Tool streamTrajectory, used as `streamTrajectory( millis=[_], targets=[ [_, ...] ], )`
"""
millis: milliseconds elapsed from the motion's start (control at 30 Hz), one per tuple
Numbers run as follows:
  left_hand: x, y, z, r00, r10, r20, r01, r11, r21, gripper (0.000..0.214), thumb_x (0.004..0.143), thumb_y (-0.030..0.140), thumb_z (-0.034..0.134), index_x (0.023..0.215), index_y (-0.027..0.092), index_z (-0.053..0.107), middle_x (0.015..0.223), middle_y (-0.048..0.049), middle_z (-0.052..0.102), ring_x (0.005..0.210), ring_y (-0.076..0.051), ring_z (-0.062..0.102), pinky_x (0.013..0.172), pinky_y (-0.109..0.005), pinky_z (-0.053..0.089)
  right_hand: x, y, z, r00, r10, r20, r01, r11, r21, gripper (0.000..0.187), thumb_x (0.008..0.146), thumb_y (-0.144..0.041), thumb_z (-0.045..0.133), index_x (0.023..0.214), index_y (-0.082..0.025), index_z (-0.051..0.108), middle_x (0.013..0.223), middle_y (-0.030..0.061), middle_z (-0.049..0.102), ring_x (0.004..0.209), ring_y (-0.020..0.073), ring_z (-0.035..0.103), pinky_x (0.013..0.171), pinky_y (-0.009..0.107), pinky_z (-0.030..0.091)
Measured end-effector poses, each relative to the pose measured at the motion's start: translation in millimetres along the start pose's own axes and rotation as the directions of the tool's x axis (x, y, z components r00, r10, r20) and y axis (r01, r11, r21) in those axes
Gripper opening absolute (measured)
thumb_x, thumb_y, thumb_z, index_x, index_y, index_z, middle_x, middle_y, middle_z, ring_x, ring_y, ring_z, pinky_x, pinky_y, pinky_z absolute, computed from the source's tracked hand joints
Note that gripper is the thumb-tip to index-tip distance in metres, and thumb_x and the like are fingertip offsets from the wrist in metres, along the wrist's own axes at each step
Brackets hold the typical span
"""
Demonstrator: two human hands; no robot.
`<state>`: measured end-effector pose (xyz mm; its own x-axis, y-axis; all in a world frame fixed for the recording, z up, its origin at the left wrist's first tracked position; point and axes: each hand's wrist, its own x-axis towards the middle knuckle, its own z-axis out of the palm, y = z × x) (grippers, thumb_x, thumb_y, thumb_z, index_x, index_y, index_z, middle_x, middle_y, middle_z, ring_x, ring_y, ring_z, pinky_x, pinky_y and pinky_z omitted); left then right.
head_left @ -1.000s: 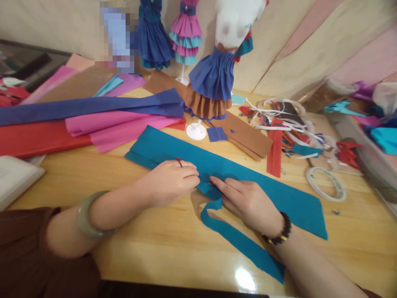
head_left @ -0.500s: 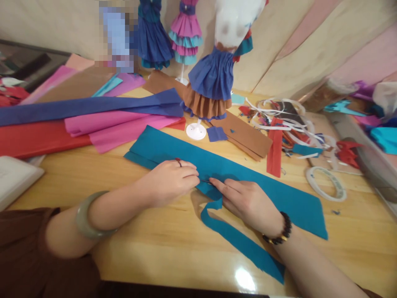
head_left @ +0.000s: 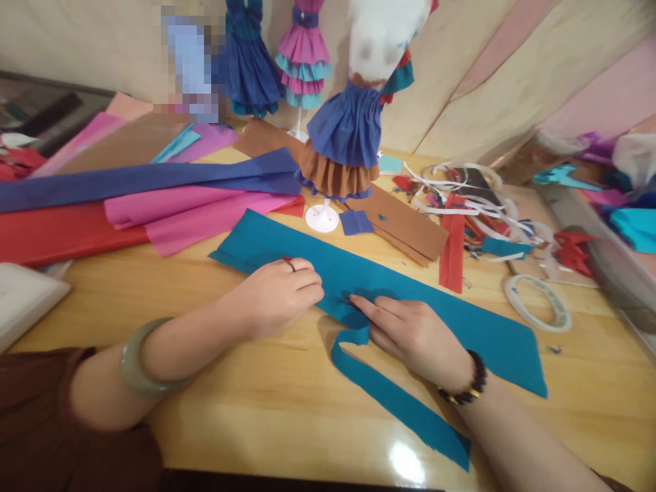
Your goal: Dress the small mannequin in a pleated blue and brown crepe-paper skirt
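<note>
A long teal sheet of crepe paper (head_left: 410, 301) lies slantwise across the wooden table. My left hand (head_left: 284, 294), wearing a ring, is closed on the near edge of this sheet, the fingertips bent under out of sight. Just right of it, my right hand (head_left: 404, 328) is closed around scissors (head_left: 348, 301); only their dark, narrow blades show at the paper's edge, and the handles are hidden beneath the palm. A narrow teal strip (head_left: 394, 393) curls from the cut near the scissors toward the table's front edge.
Behind the sheet stands a small dress form in a ruffled blue and brown skirt (head_left: 346, 130). Folded blue paper (head_left: 154, 179), pink paper (head_left: 199, 215) and red paper (head_left: 61, 232) lie left. On the right are a tape roll (head_left: 512, 294) and tangled white strips (head_left: 461, 205).
My left hand has shifted slightly left, widening the space between it and the scissors. The teal sheet has slid slightly to the right relative to the table, while the view has tilted a little.
</note>
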<state>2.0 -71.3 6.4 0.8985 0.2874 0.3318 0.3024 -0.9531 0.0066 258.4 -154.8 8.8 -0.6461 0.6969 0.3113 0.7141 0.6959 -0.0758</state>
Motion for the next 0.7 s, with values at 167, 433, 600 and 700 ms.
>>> streamTrajectory(
  millis=[167,433,600,700],
  targets=[
    [-0.7,1.0,1.2,1.000,-0.002,-0.023,0.002,1.000,-0.001,0.019,0.094,0.014,0.050,0.084,0.016,0.065,0.090,-0.0061,0.073,0.095,-0.022,0.063,0.074,-0.032,0.051,0.4,-0.8,1.4,1.000,0.002,0.007,-0.002,1.000,-0.005,0.033,0.103,-0.017,0.036,0.127,-0.008,0.057,0.072,0.0023,0.063,0.059,0.0141,0.060,0.050,0.026,0.046],
    [0.4,2.6,-0.5,0.999,-0.020,-0.034,0.019,1.000,-0.012,0.019,0.093,0.012,0.049,0.086,0.016,0.067,0.090,-0.0062,0.073,0.093,-0.022,0.064,0.074,-0.032,0.052,3.3,-3.8,4.1,1.000,0.024,-0.002,-0.024,0.999,-0.023,0.032,0.101,-0.014,0.039,0.126,-0.008,0.058,0.074,0.0026,0.065,0.059,0.0151,0.061,0.049,0.028,0.046],
    [0.1,2.5,-1.2,0.999,-0.021,-0.036,0.021,1.000,-0.019,0.020,0.092,0.012,0.050,0.086,0.018,0.067,0.090,-0.0063,0.073,0.093,-0.020,0.064,0.076,-0.030,0.051,4.2,-4.5,4.1,1.000,0.024,0.006,-0.024,0.999,-0.024,0.032,0.101,-0.014,0.039,0.126,-0.008,0.059,0.073,0.0022,0.064,0.058,0.0145,0.060,0.049,0.027,0.046],
    [0.9,2.8,-2.5,0.999,-0.028,-0.038,0.028,0.999,-0.022,0.018,0.091,0.012,0.051,0.086,0.017,0.067,0.089,-0.0063,0.073,0.093,-0.020,0.064,0.076,-0.030,0.052,4.5,-4.4,4.4,1.000,0.015,0.006,-0.015,1.000,-0.024,0.033,0.101,-0.013,0.038,0.127,-0.008,0.058,0.073,0.0022,0.064,0.058,0.0145,0.060,0.049,0.027,0.046]
  ],
)
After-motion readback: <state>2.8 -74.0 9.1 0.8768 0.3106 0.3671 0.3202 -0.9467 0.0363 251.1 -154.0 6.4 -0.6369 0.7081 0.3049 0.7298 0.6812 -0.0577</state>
